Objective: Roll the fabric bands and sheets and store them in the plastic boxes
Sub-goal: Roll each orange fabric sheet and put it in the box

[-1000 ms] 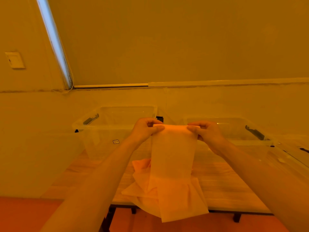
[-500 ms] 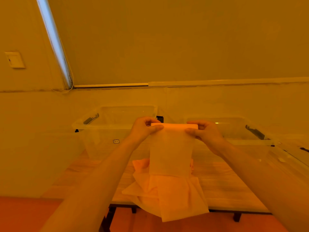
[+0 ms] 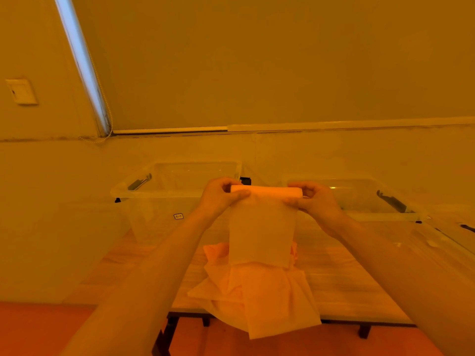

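Head view: a person's two hands hold a fabric band [image 3: 261,227] up in the air over the near part of the worktop [image 3: 341,283], in a room washed in orange light. The left hand [image 3: 218,197] grips the left end of the rolled top of the band, thumb laid across the front and fingers curled behind. The right hand [image 3: 317,201] pinches the right end the same way, fingers bent round the roll. The band's upper edge is wound into a tight, level roll between the two hands, and the rest hangs straight down as a flat, pale strip.

Its lower edge reaches a heap of fabric sheets [image 3: 257,294] lying crumpled on the wooden worktop, with one flap drooping over the front edge. Whether the strip touches the heap cannot be told.

Two clear plastic boxes stand at the back of the worktop, lids off: the left box [image 3: 154,194] behind the left hand, with a dark handle clip and a small label on its front wall, and the right box [image 3: 372,214] behind the right hand. Behind them runs a plain wall with a ledge, a drawn window blind [image 3: 257,60] above it, and a wall switch [image 3: 21,91] at far left.
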